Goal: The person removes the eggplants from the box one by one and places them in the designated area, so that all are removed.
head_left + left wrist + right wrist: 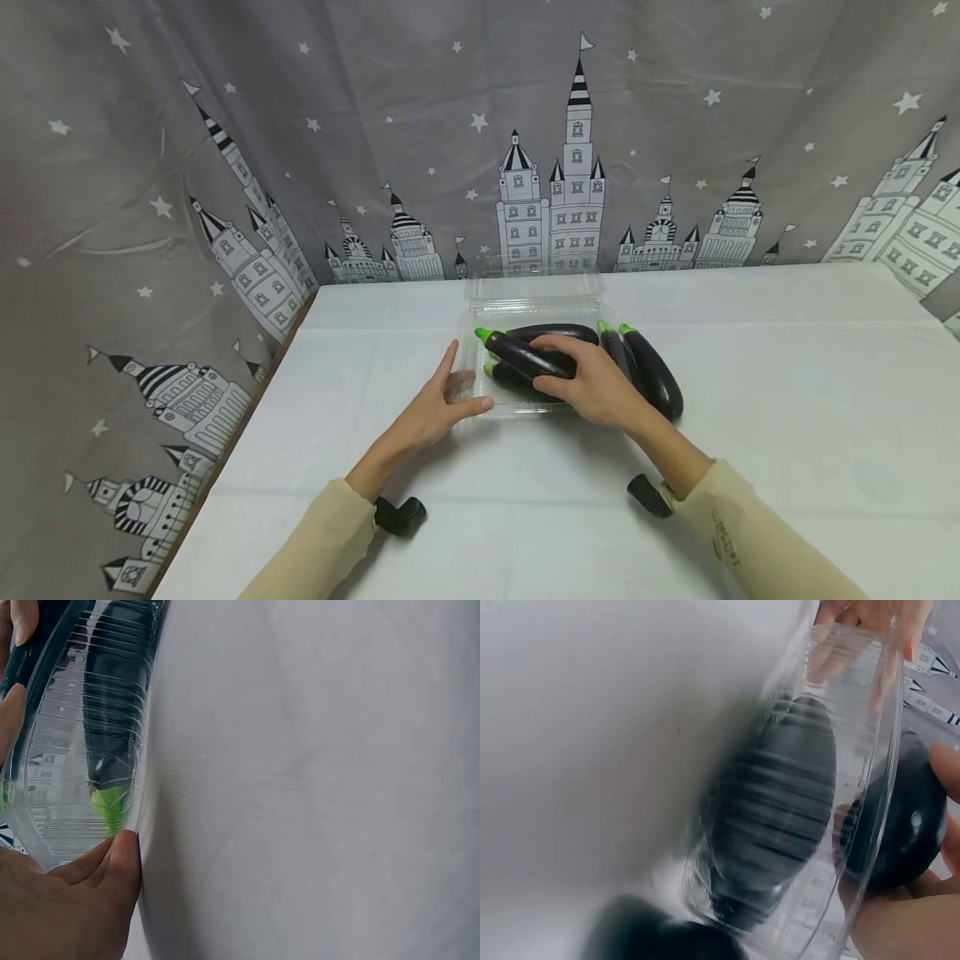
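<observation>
My right hand (pixel 592 379) grips a dark purple eggplant (pixel 517 354) with a bright green stem end, its thumb and fingers on opposite sides. This eggplant is tilted above a clear plastic clamshell container (pixel 471 396), stem end pointing left. Inside the container lie another eggplant (pixel 555 331) at the back and one (pixel 116 712) along the front wall, seen through the ribbed plastic. My left hand (pixel 433 410) touches the container's left side, fingers and thumb straight and spread around its front-left corner. The held eggplant (pixel 904 825) shows above the rim in the right wrist view.
The container's clear lid (pixel 536 287) stands open toward the backdrop. Just right of the container lies an eggplant (pixel 656 379), with a narrower-looking one (pixel 615 348) between it and the container. A white cloth (pixel 480 517) covers the table. A grey castle-print curtain (pixel 420 100) hangs behind.
</observation>
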{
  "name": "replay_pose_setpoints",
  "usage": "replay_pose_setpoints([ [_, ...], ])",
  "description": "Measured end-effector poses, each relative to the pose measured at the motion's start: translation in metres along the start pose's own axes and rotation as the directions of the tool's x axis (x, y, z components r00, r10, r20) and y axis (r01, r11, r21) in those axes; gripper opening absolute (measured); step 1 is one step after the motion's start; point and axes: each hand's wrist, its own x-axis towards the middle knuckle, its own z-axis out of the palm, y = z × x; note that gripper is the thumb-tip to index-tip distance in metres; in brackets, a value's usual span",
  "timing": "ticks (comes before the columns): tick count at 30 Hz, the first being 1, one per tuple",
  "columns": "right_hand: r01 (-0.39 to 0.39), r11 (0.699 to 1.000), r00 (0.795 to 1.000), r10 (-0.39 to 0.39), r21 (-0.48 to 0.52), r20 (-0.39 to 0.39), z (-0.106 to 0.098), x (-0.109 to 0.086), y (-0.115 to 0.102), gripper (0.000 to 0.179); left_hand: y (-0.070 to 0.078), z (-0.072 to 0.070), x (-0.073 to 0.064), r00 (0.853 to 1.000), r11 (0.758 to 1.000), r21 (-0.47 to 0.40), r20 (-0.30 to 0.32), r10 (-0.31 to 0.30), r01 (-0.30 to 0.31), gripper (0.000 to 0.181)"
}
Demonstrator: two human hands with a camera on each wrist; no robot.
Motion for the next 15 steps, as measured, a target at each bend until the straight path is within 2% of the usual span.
replay_pose_setpoints([
  [10,0.064,0.996,0.992,-0.056,0.069,-0.116,-0.010,-0.003,0.003,0.061,0.000,-0.001,-0.001,1.000,1.000,0.001,-0.008,0.002,-0.002,0.110],
  [15,0.080,0.992,0.989,-0.067,0.095,-0.135,-0.012,-0.005,0.001,0.063,0.001,-0.001,-0.001,1.000,1.000,-0.004,-0.008,-0.001,0.001,0.107],
])
